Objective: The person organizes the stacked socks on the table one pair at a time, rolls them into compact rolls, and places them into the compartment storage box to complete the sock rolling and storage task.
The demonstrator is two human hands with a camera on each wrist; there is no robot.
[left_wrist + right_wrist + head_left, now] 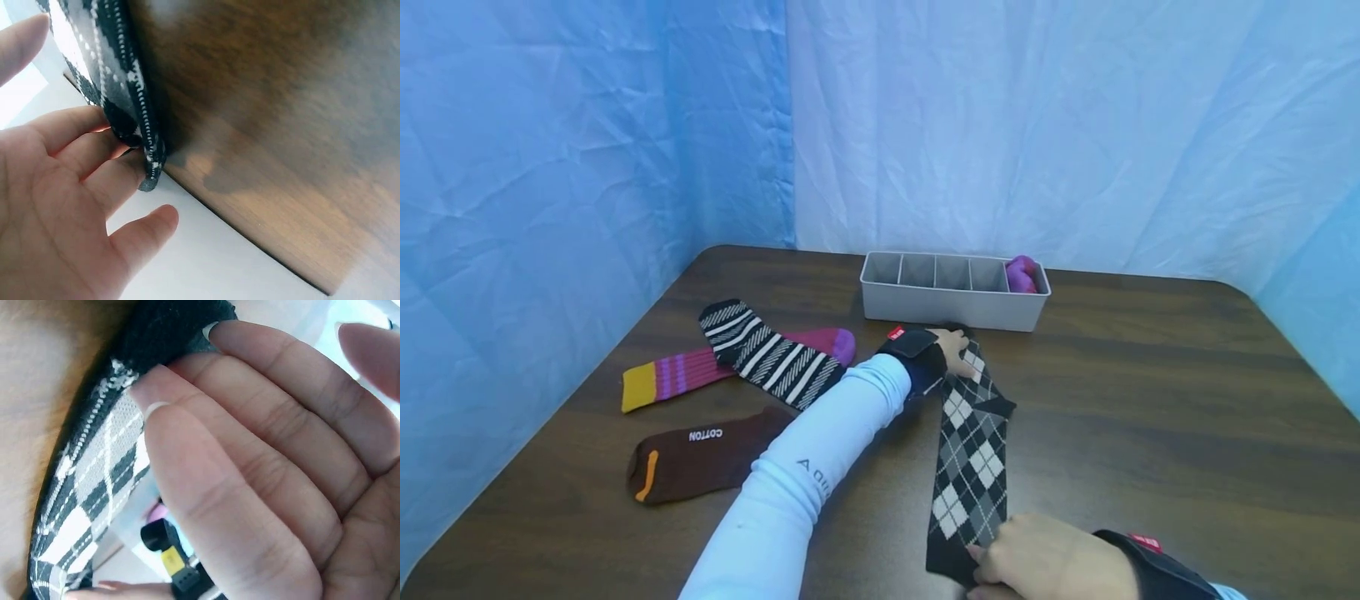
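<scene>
- Left arm (820,467): long, close-fitting pale blue sleeve, small dark printed lettering near the elbow.
- Left wrist: black strap (917,358) wrapped around it, small red tag at its top edge.
- Left hand (953,348): bare, no glove or ring seen.
- Right wrist: black strap (1157,567) of the same kind, red tag with white marks on top; a sliver of pale blue sleeve shows behind it.
- Right hand (1048,560): bare; short, unpainted nails in the right wrist view.
</scene>
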